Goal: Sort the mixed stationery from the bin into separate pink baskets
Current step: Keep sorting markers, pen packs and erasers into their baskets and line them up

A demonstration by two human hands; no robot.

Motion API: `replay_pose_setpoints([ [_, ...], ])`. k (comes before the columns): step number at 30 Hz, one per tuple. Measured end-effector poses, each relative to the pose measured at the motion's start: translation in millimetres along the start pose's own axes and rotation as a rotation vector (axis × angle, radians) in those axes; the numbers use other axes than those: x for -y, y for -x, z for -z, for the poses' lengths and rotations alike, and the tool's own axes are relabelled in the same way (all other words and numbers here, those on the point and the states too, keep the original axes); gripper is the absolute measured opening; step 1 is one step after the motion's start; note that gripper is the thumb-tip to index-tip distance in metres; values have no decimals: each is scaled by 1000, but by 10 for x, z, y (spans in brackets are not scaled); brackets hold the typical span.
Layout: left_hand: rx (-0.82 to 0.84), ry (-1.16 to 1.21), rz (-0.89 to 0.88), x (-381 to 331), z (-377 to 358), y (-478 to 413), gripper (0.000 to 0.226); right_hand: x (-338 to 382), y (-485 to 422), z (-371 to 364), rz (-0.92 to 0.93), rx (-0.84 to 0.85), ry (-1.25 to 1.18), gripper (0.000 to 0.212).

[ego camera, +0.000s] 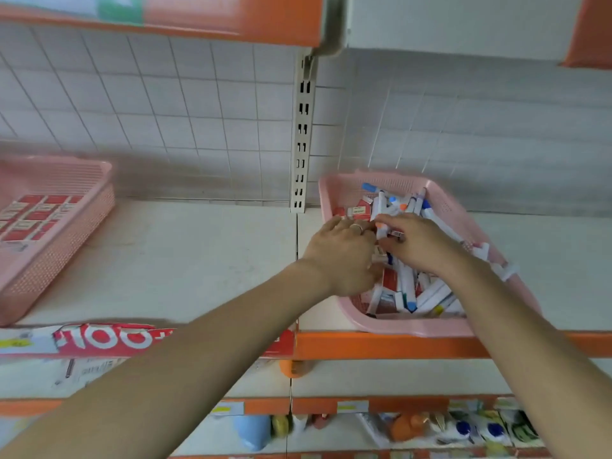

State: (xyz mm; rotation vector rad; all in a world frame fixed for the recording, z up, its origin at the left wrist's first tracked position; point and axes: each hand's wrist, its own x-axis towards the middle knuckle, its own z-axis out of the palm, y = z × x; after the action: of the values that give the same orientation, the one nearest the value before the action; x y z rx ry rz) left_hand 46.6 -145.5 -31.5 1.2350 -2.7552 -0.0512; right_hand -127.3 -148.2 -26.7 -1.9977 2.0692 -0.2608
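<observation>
A white shop shelf with an orange front edge (198,260) runs before a grid-patterned white back panel (198,111). On its right part sits a pink perforated plastic bin (414,329), heaped with white markers with coloured caps (405,283) and small red-and-white boxes (359,210). Both hands are inside this bin. The right hand (420,243) has thumb and forefinger closed on the end of one white marker (381,228), as far as the blur allows. The left hand (341,253), with a ring (357,226), lies over the contents just beside it, fingers reaching to the far side; I cannot tell whether it grips anything. Well apart at the left stands a pink perforated plastic basket (66,233) holding rows of red boxes (33,217).
</observation>
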Motion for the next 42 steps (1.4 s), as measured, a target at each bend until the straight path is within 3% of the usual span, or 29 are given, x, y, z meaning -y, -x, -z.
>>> replay_pose_setpoints([
  [3,122,-75,96,32,18,-224,56,-40,-22,-62,-19,-26,54,25],
  [6,259,-237,182,17,1,-440,69,-33,-39,-122,-66,-73,77,35],
  [10,306,-317,241,-44,-70,-643,72,7,-54,-125,-130,-136,90,46],
  [14,275,-413,198,-50,-73,-701,67,21,-24,-148,-106,-136,170,35],
  [20,145,-279,119,8,-156,-692,29,13,4,-135,-54,-111,162,53],
  [26,109,-259,67,21,-159,-681,45,18,-16,-136,-31,-75,186,49],
  [31,66,-126,77,57,-164,-679,44,11,-4,-91,-88,-118,13,13],
  [36,83,-21,53,85,-158,-701,58,-88,15,-75,-84,-307,-217,14],
  [40,158,-149,1,95,-205,-737,78,-161,-16,-90,-114,-423,-271,17],
  [42,184,-192,-12,79,-181,-731,75,-183,-16,-68,-134,-481,-292,22],
])
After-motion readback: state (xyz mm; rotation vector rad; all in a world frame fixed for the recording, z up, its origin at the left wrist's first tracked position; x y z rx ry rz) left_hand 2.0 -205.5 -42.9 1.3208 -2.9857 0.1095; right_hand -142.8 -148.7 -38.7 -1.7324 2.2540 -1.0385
